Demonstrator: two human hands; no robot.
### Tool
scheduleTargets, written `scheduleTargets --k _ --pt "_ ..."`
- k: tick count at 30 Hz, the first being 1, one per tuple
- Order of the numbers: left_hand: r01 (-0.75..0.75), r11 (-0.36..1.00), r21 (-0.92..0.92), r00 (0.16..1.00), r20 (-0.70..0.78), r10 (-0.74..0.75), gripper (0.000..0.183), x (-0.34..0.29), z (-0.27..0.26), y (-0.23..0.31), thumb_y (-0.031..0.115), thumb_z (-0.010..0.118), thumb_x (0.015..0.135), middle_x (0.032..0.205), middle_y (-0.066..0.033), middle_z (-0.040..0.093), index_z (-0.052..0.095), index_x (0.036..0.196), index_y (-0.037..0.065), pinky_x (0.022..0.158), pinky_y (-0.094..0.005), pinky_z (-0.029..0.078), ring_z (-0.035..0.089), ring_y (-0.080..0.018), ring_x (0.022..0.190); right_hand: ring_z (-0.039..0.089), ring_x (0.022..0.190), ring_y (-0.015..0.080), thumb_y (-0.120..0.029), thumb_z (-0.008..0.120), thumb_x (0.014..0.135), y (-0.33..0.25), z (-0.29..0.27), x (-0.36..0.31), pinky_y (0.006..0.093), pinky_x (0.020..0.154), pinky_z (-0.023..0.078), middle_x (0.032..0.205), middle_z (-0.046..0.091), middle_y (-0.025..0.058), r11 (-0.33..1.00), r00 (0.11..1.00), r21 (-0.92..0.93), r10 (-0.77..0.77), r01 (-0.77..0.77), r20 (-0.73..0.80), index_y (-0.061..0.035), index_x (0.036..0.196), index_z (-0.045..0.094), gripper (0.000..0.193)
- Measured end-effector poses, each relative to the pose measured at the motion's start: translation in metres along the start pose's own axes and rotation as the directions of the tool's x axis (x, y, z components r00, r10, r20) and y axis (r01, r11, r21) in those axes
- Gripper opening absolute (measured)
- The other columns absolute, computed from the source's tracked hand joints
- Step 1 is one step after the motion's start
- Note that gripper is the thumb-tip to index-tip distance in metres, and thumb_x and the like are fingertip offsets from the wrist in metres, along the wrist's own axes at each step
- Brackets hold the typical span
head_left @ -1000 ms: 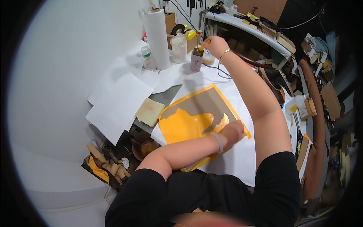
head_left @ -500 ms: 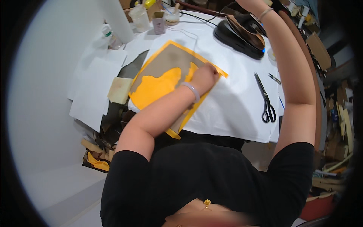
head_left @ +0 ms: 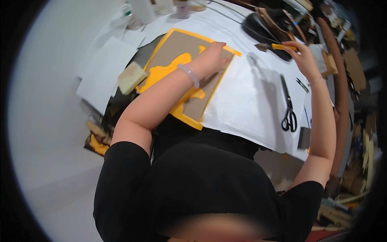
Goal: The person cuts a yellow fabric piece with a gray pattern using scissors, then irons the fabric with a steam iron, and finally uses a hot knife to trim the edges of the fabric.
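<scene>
- The board (head_left: 191, 41), grey-brown with yellow along its edges, lies flat on the white table (head_left: 242, 103), in front of the person and somewhat to the left.
- A yellow piece with wavy outline (head_left: 168, 65) lies on this board.
- The board is turned at an angle: its right edge runs slanting from the far corner back toward the body.
- The left hand (head_left: 210, 59) is the nearer one; it is at the board, close to the far right corner.
- This hand looks partly open, with thumb and fingers apart; I see nothing grasped in it, but its underside is hidden.
- The right hand (head_left: 303, 57) is raised to the right, apart from the board, with fingers closed around the yellow handle of a small spatula (head_left: 282, 47).
- The spatula's long axis runs nearly left to right, and its dark, pointed blade is directed left, toward the board's far right corner, not touching it.
- Black scissors (head_left: 288, 108) lie to the right; a pale sponge (head_left: 132, 78) is at the board's left.
</scene>
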State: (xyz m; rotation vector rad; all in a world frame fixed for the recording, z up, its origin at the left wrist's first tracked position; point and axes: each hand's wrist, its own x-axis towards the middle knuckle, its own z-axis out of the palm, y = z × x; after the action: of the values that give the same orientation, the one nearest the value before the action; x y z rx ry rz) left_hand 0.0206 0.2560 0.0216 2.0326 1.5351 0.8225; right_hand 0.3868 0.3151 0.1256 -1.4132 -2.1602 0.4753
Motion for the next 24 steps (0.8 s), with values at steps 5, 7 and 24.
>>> scheduleTargets --k 5,7,24 --pt "0.224 0.802 0.553 0.974 -0.162 -0.16 0.074 -0.119 -0.123 -0.054 0.033 0.083 0.091 0.163 -0.0238 0.047 0.053 0.154 0.007 0.124 -0.0528 0.036 0.041 -0.0397 0.154 0.067 0.093 0.0161 -0.019 0.075 0.102 -0.003 0.008 0.0 0.0291 0.084 0.052 0.106 0.078 0.0076 0.997 0.997 -0.074 0.005 0.001 0.074 -0.0065 0.122 0.079 0.024" --pt "0.488 0.599 0.634 0.865 -0.262 -0.428 0.088 -0.152 -0.161 -0.089 0.043 0.086 0.084 0.165 -0.0231 0.045 0.05 0.158 0.01 0.127 -0.0592 0.03 0.039 -0.0404 0.155 0.068 0.092 0.0172 -0.02 0.074 0.103 0.005 0.005 0.006 0.0294 0.084 0.053 0.107 0.078 0.0082 0.992 0.995 -0.108 -0.047 0.057 0.092 -0.0064 0.123 0.079 0.025" --pt "0.411 0.763 0.499 0.9 -0.09 -0.426 0.108 -0.154 -0.21 -0.145 0.044 0.095 0.07 0.142 -0.0223 0.063 0.047 0.157 0.0 0.113 -0.0432 0.049 0.061 -0.0369 0.134 0.072 0.111 0.0307 -0.013 0.074 0.097 -0.032 0.005 0.027 0.0438 0.1 0.051 0.113 0.08 0.0127 0.685 0.914 -0.695 0.107 0.218 0.392 -0.0061 0.123 0.077 0.027"
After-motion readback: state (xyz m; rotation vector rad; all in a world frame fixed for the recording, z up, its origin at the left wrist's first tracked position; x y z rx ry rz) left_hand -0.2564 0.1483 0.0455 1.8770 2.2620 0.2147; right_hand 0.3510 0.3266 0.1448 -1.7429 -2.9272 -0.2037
